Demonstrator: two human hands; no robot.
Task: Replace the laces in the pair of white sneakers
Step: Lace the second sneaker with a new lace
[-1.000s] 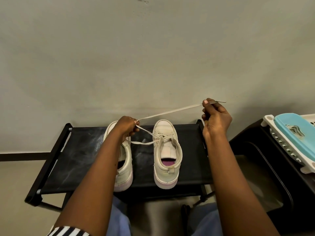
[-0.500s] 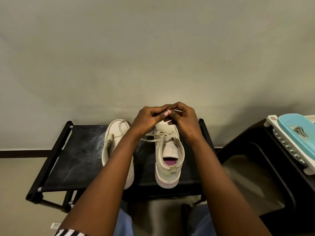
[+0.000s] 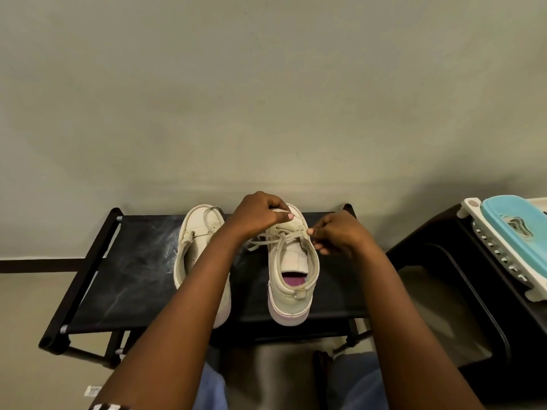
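Note:
Two white sneakers stand side by side on a black fabric bench (image 3: 127, 279), toes toward the wall. The left sneaker (image 3: 198, 232) is partly hidden by my left forearm, and a loose lace lies on its toe. The right sneaker (image 3: 291, 279) has a cream lace (image 3: 281, 239) threaded through its front eyelets and a purple insole showing. My left hand (image 3: 257, 216) is curled over the right sneaker's toe and pinches the lace there. My right hand (image 3: 334, 236) pinches the lace at the shoe's right eyelet row.
A grey wall rises right behind the bench. A black bin (image 3: 461, 306) stands to the right with a white and turquoise plastic tray (image 3: 512, 238) on its far edge. My knees in blue cloth sit below the bench's front edge.
One second ago my hands held the lace stretched wide apart. They came together above the toe and have now dropped onto the right sneaker, the right hand moving to its right eyelets.

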